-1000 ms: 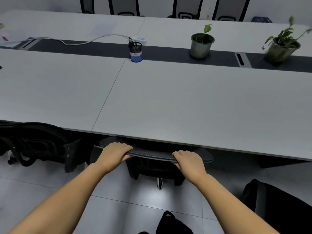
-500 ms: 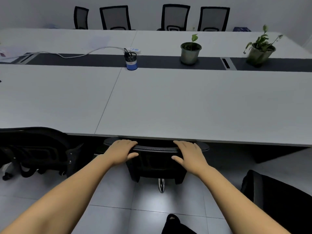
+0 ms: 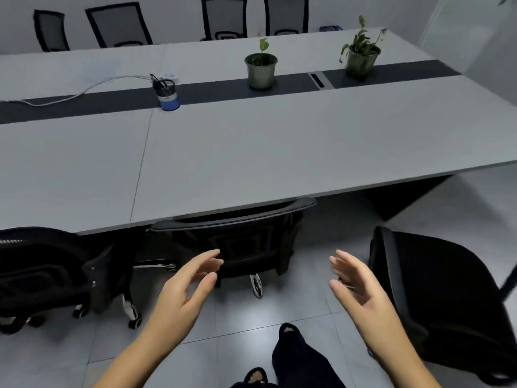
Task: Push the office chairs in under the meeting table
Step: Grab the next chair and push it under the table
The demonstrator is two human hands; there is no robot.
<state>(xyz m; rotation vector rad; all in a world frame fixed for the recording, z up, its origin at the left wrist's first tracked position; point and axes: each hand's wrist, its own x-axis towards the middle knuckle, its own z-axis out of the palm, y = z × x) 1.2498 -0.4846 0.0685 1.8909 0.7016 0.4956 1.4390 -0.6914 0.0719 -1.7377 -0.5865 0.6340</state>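
A black office chair [image 3: 237,236] stands tucked against the near edge of the grey meeting table [image 3: 251,158], its backrest top just below the tabletop. My left hand [image 3: 187,289] and my right hand [image 3: 355,287] hover open in front of it, fingers spread, touching nothing. Another black chair [image 3: 447,298] stands out on the floor at the right, just beside my right hand. A third black chair [image 3: 47,273] sits at the left, partly under the table.
On the table stand a blue pen holder [image 3: 167,92], two potted plants [image 3: 261,70] [image 3: 361,56] and a white cable [image 3: 84,91]. Several chairs [image 3: 223,18] line the far side. My dark-clad leg and foot [image 3: 296,357] are on the tiled floor.
Both hands have let go of the middle chair's backrest and pulled back, open. The view has swung right, bringing the right-hand chair into fuller view.
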